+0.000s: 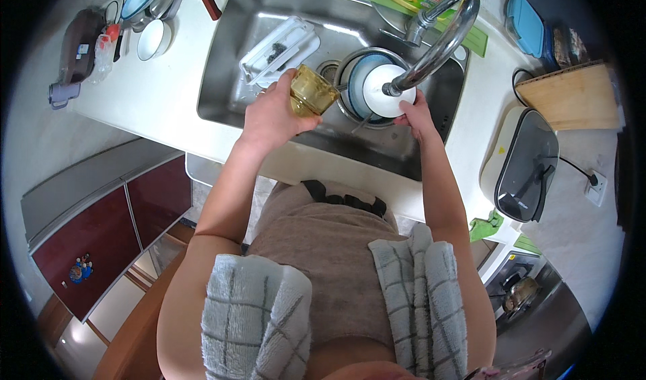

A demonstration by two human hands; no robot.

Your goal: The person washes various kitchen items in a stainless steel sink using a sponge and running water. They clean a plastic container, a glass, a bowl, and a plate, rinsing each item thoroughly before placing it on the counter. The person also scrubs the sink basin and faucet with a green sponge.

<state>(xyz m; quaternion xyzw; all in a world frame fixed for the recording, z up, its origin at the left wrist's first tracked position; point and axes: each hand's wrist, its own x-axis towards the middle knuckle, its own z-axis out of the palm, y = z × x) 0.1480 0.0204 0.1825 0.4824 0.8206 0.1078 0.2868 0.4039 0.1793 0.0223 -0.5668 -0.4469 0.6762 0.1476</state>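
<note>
Above the middle of the sink, my left hand [272,108] grips an amber glass cup [314,90], tilted on its side. My right hand [419,113] holds the lower right edge of a white dish [377,96] under the tap's spout. That dish rests over a blue-rimmed bowl [357,87], and both are inside a round metal basin [345,108]. Utensil handles [362,122] poke out near the basin's rim. Left of the drain [329,69], a white plastic container [275,52] lies in the sink with a dark clump in it.
The curved chrome tap [444,49] arches over the stainless sink [222,72]. A white bowl [154,40] and a red-handled knife [210,4] are on the left counter. To the right stand a wooden board [570,97] and a dark-lidded appliance [527,165].
</note>
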